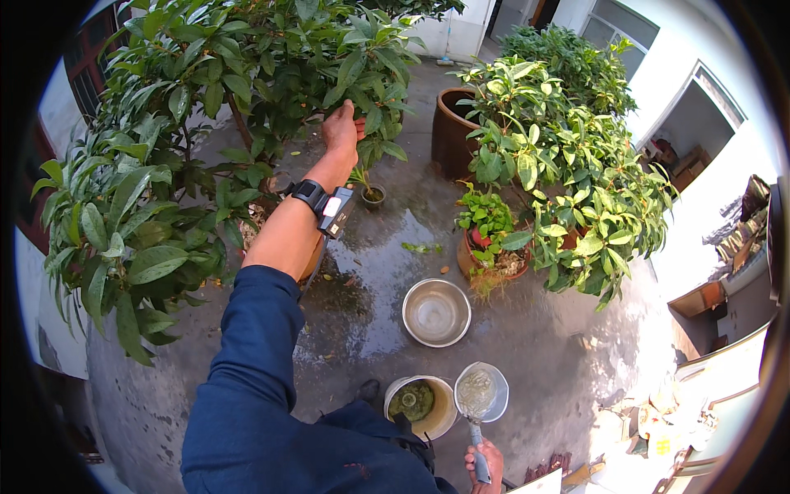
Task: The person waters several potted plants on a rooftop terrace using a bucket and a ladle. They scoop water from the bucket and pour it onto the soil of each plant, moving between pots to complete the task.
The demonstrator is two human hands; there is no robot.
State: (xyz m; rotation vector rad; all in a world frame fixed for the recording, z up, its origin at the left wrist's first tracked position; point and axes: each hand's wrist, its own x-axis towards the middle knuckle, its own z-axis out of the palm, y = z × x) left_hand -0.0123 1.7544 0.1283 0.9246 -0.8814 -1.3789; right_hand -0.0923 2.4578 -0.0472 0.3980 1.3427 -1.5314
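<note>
My left hand (341,128) reaches up into the foliage of a large potted shrub (222,74). Its fingers are partly curled among the leaves, and whether they grip one is hard to make out. In my right hand (487,464), low in the picture, is the grey handle of a water dipper (500,395). Water stands in the dipper's bowl, which is held level beside a cream-coloured bucket (445,412). Something green and mossy shows at the bottom of that bucket. Ahead of it a metal basin (436,312) rests on the wet concrete floor.
A second leafy shrub (574,185) spreads to the right, near a terracotta pot (475,259) of small green plants. Behind it stands a tall brown glazed jar (447,139). A tiny potted plant (372,194) sits below my left hand. Clutter (660,426) lies along the right side.
</note>
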